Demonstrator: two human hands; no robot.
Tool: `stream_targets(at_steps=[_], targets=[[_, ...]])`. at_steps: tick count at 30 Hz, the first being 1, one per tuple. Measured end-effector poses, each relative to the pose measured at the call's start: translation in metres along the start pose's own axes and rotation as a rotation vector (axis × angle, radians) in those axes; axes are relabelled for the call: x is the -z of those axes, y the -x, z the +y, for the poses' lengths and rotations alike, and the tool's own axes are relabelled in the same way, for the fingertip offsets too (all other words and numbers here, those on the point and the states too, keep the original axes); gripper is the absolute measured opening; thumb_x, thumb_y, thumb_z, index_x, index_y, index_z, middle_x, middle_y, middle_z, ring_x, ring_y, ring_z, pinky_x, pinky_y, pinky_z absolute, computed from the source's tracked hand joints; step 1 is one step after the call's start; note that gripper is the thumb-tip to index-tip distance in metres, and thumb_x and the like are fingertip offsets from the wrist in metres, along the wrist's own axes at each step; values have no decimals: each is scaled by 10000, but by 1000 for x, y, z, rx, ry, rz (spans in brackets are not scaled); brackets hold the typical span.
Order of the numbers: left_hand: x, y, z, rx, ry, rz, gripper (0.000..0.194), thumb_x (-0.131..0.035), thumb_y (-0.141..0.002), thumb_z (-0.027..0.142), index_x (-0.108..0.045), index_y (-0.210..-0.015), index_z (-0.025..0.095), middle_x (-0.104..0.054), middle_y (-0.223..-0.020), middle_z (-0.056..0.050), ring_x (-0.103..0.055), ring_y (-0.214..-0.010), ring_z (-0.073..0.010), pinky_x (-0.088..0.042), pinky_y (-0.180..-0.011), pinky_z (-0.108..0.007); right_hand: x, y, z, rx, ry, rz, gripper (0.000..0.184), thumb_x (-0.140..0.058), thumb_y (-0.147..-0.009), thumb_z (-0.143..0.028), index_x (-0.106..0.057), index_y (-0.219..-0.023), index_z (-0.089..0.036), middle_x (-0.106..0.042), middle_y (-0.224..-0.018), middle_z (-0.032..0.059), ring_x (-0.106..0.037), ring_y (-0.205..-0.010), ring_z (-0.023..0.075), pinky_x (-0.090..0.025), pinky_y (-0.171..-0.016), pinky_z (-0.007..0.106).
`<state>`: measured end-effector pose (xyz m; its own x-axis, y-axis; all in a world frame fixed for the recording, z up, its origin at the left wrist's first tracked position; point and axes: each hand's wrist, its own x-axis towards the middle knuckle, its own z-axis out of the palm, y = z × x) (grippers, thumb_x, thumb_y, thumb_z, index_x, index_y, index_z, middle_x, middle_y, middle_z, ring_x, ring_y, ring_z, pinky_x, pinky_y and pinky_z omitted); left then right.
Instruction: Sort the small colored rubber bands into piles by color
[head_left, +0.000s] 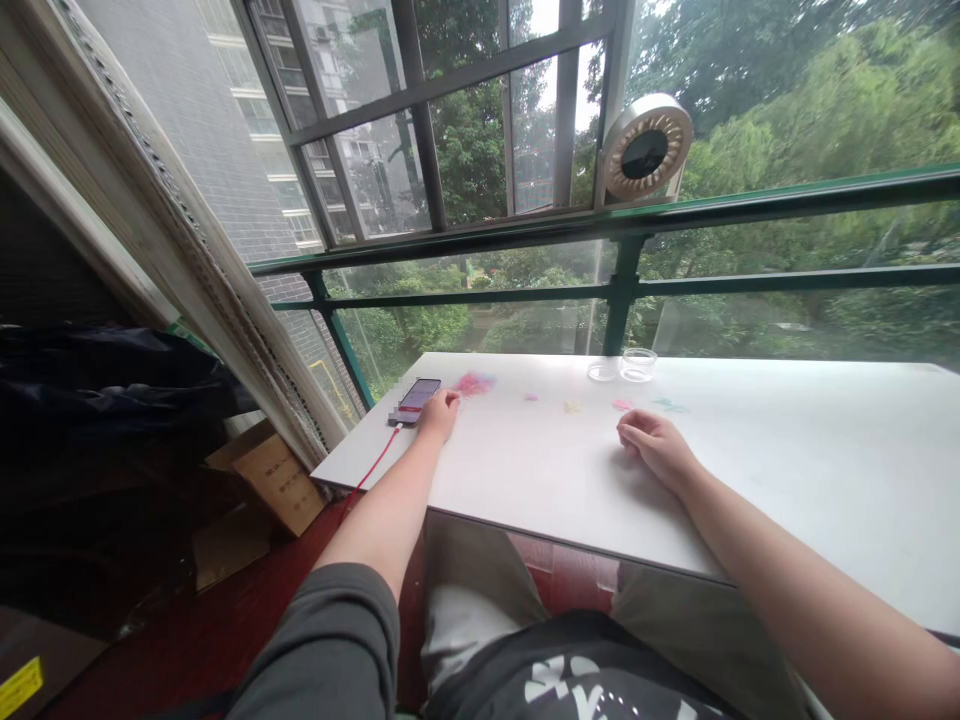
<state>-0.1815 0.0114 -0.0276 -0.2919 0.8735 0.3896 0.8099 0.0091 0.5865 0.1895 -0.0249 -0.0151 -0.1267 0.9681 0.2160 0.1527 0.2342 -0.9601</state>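
Observation:
My left hand (441,410) rests at the table's left, beside a phone (420,396) with a red cable (369,472) plugged into its near end. Its fingers are curled together, and whatever may be in them is hidden. Just beyond lies a loose heap of tiny pink, red and bluish pieces (475,383), too small to name. My right hand (654,446) is closed with thumb and fingers drawn in, low over the tabletop; I cannot make out anything in it. Past it are small groups of pink pieces (622,405) and blue-green pieces (670,405).
A yellowish group (571,408) and a purple-pink group (530,398) lie mid-table. Near the back edge of the white table (525,470) stand a clear round container (638,366) and a clear lid (601,372). Behind are a green railing (480,297) and a round fan (646,150).

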Motion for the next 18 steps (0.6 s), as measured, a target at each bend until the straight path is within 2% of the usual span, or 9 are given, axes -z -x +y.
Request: stream_targets(at_steps=[9, 13, 18], targets=[[0, -2, -1, -26, 42, 37, 196, -481, -812, 196, -602, -959, 147, -685, -945, -81, -626, -870, -167, -477, -811, -280, 0, 0, 1, -2, 2, -8, 145, -566, -661, -289, -483, -647, -171, -485, -503, -46, -406, -430, 69, -314, -461, 214], [0, 1, 0, -56, 27, 6, 187, -501, -795, 196, -615, -939, 165, -692, -931, -62, -632, -842, -157, -480, -794, -269, 1, -3, 5, 7, -12, -10, 139, -566, -660, -287, -489, -661, -171, -490, -511, -44, -410, -427, 71, -303, -453, 216], [1, 6, 6, -103, -41, -39, 168, -576, -744, 269, -653, -882, 212, -695, -905, -37, -626, -835, -192, -468, -806, -306, 1, -4, 7, 6, -3, -9, 148, -568, -671, -293, -484, -661, -172, -493, -519, -43, -416, -425, 72, -304, -450, 217]])
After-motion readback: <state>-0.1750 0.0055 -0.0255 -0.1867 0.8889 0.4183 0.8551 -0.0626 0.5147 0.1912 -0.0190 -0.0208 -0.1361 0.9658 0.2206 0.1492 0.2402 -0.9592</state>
